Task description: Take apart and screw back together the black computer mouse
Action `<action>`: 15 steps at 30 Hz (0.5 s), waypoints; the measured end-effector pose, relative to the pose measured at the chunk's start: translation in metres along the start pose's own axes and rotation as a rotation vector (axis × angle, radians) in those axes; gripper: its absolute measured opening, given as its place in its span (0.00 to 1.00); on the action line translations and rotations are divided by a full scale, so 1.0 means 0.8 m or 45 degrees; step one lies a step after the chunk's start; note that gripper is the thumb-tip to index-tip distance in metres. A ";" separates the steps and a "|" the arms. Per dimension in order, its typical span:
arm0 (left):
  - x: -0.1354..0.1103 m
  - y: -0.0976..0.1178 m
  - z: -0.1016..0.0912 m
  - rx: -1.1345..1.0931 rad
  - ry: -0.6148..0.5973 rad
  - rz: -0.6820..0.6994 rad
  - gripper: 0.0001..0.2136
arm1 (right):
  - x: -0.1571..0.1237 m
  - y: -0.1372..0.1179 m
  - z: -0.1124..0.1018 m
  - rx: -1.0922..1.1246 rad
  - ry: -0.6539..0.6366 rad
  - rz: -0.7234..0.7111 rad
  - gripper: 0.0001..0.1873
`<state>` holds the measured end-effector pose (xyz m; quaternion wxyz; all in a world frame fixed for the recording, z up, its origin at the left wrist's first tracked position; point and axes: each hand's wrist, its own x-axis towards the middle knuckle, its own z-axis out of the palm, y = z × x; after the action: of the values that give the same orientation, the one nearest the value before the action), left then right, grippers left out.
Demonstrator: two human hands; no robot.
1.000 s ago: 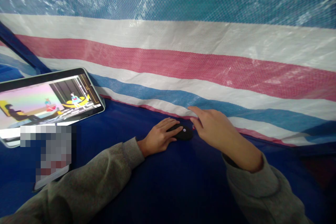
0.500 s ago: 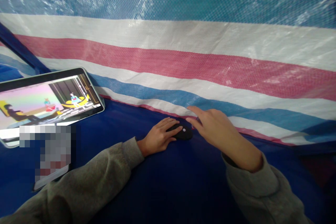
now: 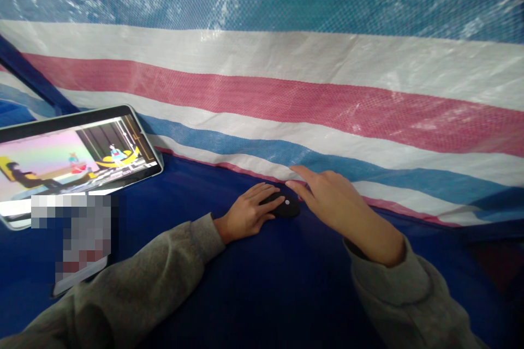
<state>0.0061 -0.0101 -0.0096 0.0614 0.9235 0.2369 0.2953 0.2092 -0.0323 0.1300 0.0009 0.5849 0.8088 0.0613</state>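
A black, rounded computer mouse with a pale round spot rests on the blue surface. My left hand grips its left part, fingers over the top and thumb along the near side. Just right of the mouse is my right hand, with index finger and thumb pointing left and a gap between their tips. Its other fingers are hidden behind the hand. A small reddish bit shows by the thumb, too little to name.
A tablet with a cartoon picture on its screen leans at the left. Nearer lies a blurred-out flat item with a pale edge. Striped plastic sheeting hangs along the back of the blue surface.
My right hand has shifted slightly left, its thumb tip now closer to the mouse's far edge. My left hand and the mouse stay in place.
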 end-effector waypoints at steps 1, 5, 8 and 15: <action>0.000 0.000 0.000 0.006 -0.001 0.001 0.20 | 0.000 0.000 -0.001 0.010 -0.003 -0.002 0.25; 0.000 -0.001 0.000 0.029 -0.002 0.009 0.21 | -0.001 -0.002 -0.005 0.033 -0.012 0.017 0.24; 0.001 -0.001 -0.001 0.034 0.007 0.014 0.21 | -0.003 -0.003 -0.008 0.087 0.002 0.020 0.23; 0.000 -0.002 0.001 -0.009 0.006 -0.019 0.20 | -0.002 0.002 -0.008 0.181 0.037 -0.061 0.23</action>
<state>0.0057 -0.0087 -0.0109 0.0663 0.9208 0.2428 0.2979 0.2111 -0.0341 0.1367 -0.0509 0.5630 0.8248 0.0122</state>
